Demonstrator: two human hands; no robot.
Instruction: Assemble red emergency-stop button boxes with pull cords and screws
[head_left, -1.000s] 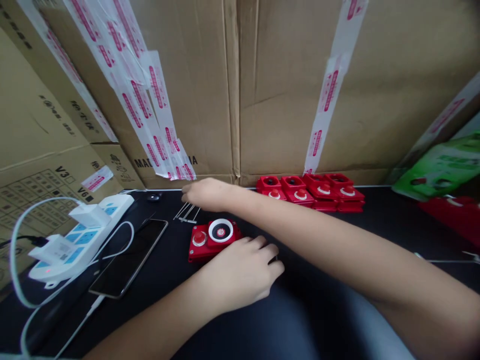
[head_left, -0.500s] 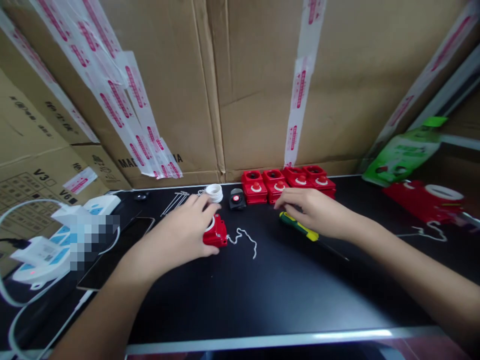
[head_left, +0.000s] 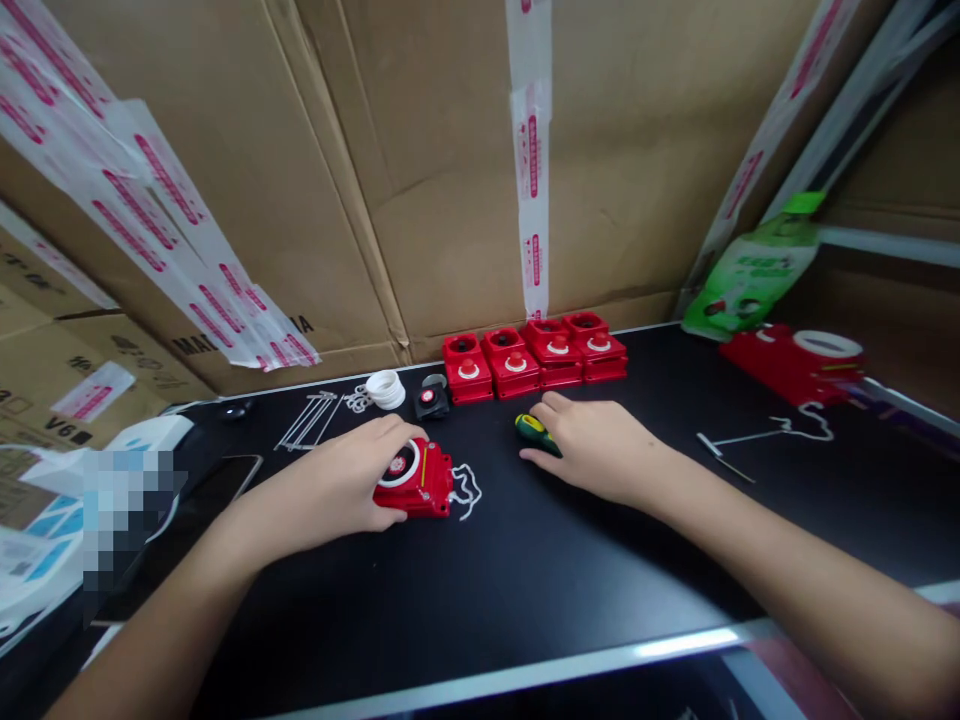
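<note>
My left hand (head_left: 352,470) is closed around the left side of a red plastic housing (head_left: 431,483) lying on the black table. A white ring surrounds a dark round centre on its top, and a short white cord (head_left: 466,488) trails from its right end. To the right, my right hand (head_left: 589,440) grasps the green and yellow handle of a screwdriver (head_left: 534,433), thumb on the near side and fingers over the far side. Most of the screwdriver is hidden by the hand. Just beyond my left hand stand white rings (head_left: 385,389) in a stack and a small black part (head_left: 431,398).
Several red housings with knobs (head_left: 517,372) line the cardboard wall (head_left: 450,200). Thin metal rods (head_left: 309,420) lie at the left, near a phone (head_left: 187,530) and a power strip (head_left: 52,520). At the right are a green pouch (head_left: 754,270) and a larger red housing (head_left: 795,365).
The view has swung to the right. My right hand has lowered onto the screwdriver handle and taken hold of it. More of the red housing's top shows, and its cord lies bunched instead of stretched out.
</note>
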